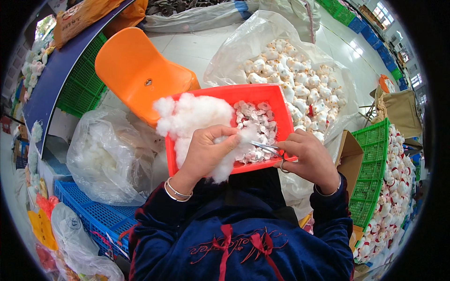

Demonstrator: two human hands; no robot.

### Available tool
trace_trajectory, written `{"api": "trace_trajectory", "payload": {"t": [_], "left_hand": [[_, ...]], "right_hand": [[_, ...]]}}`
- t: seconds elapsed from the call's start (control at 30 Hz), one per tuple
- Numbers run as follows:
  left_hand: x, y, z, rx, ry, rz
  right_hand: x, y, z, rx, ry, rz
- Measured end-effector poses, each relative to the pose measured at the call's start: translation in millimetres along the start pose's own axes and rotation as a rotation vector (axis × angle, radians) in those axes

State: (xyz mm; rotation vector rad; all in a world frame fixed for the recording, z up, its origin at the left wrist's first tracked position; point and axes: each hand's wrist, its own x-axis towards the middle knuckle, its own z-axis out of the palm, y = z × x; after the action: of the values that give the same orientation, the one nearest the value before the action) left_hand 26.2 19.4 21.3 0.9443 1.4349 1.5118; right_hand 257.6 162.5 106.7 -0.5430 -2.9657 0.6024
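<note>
A red plastic tray lies in front of me, holding a heap of white fluffy stuffing on its left and many small silvery-white pieces on its right. My left hand is closed above the tray, thumb and fingers pinching a tuft of stuffing; whether a small piece is inside the tuft, I cannot tell. My right hand grips a slim metal tool with finger rings, scissors or forceps. Its tip meets the tuft by my left fingertips.
Beyond the tray, a clear plastic bag holds many small white plush pieces. An orange chair stands at the far left. A bag of stuffing is beside a blue crate. Right: a cardboard box and green crate.
</note>
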Motion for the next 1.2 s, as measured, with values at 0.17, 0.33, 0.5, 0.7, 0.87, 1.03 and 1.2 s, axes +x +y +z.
{"api": "trace_trajectory", "payload": {"t": [0.17, 0.33, 0.5, 0.7, 0.87, 1.03, 1.2], "left_hand": [[0, 18, -10, 0.097, -0.112, -0.049], [-5, 6, -10, -0.005, -0.042, -0.051], [-7, 4, -8, 0.028, -0.023, -0.023], [-8, 7, -5, 0.051, 0.0, -0.023], [-9, 5, -6, 0.029, -0.007, -0.028], [-6, -2, -2, 0.026, -0.052, -0.015], [1, -3, -7, 0.007, -0.138, -0.104]], "right_hand": [[-5, 2, 4, 0.031, 0.016, 0.004], [-12, 3, 4, 0.111, -0.012, 0.094], [-12, -1, 4, 0.097, 0.004, 0.082], [-13, -3, 3, 0.054, -0.002, 0.087], [-13, -5, 3, 0.019, -0.014, 0.064], [-9, -1, 1, 0.045, -0.008, 0.009], [-7, 5, 6, -0.007, 0.008, -0.025]]}}
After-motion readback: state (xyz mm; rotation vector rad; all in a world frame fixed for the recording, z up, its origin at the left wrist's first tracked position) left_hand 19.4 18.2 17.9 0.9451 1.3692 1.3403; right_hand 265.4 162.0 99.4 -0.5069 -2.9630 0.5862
